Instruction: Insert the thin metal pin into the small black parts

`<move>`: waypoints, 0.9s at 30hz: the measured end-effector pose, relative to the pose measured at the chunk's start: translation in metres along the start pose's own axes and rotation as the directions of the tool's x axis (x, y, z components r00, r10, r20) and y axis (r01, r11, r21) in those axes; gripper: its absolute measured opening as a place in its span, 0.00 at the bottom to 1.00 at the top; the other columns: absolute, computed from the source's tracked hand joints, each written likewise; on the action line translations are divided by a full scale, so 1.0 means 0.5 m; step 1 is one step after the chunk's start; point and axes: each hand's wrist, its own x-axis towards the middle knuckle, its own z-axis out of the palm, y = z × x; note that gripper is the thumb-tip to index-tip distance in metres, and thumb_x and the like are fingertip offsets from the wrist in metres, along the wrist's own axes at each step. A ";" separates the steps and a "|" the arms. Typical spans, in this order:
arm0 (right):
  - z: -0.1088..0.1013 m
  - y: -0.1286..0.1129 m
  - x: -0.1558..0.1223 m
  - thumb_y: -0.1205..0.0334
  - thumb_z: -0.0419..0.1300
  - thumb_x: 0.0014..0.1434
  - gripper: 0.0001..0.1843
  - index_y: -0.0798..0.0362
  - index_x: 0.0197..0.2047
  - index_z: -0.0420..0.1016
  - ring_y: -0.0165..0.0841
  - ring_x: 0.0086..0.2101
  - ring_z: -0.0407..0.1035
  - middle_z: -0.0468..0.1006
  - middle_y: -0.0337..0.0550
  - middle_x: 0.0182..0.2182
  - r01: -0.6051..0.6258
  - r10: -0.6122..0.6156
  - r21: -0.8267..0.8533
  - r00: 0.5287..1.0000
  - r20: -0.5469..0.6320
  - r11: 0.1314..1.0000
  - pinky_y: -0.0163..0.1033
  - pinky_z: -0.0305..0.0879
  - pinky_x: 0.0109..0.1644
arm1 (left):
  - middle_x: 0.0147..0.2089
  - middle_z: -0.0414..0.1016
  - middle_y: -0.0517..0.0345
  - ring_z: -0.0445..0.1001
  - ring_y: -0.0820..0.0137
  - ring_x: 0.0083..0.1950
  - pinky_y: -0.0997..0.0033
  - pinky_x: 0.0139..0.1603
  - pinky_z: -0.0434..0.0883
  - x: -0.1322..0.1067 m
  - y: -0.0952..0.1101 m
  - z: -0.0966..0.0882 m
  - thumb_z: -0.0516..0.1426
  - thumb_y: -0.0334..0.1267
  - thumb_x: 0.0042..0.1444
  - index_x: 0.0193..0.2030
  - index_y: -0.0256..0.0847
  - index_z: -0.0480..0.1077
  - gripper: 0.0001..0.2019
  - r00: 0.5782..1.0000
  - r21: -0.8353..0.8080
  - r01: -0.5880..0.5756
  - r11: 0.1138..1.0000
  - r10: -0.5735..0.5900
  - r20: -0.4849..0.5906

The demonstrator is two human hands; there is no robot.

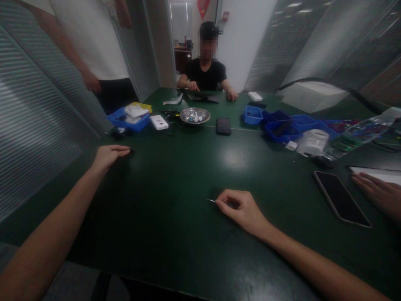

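Thumb and forefinger of the right hand (242, 209) pinch a thin pin (211, 200), its tip pointing left just above the table (175, 175). Well apart, the left hand (108, 156) lies palm down, fingers loosely spread, holding nothing. To the right, a phone (341, 198) lies beside another person's hand (379, 192). Farther off stand a bowl (194, 116) and blue trays (282, 125).

The thin sliver (211, 200) pinched by the right hand (242, 209) is too small to identify.
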 end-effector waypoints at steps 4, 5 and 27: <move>-0.001 -0.004 -0.001 0.56 0.61 0.67 0.13 0.53 0.36 0.81 0.32 0.29 0.71 0.80 0.40 0.30 0.001 -0.001 -0.009 1.000 -0.002 1.000 0.35 0.62 0.32 | 0.36 0.82 0.56 0.75 0.67 0.39 0.67 0.44 0.69 0.010 0.007 0.005 0.70 0.33 0.51 0.52 0.30 0.78 0.21 0.999 -0.013 0.020 1.000 -0.020 -0.029; -0.001 -0.005 -0.001 0.56 0.60 0.68 0.13 0.53 0.36 0.81 0.32 0.29 0.71 0.80 0.40 0.30 0.001 -0.001 -0.005 1.000 -0.003 1.000 0.35 0.63 0.32 | 0.35 0.82 0.56 0.75 0.67 0.39 0.68 0.43 0.69 0.011 0.009 0.007 0.69 0.32 0.50 0.52 0.29 0.79 0.21 0.999 -0.016 0.019 1.000 -0.019 -0.035; -0.004 -0.010 0.000 0.57 0.61 0.67 0.12 0.54 0.36 0.81 0.32 0.29 0.72 0.80 0.40 0.30 -0.015 0.015 -0.006 1.000 -0.009 1.000 0.36 0.64 0.33 | 0.55 0.79 0.47 0.74 0.53 0.58 0.55 0.63 0.66 -0.058 0.013 0.026 0.55 0.45 0.64 0.49 0.40 0.80 0.16 0.820 0.445 -0.558 0.700 0.546 0.170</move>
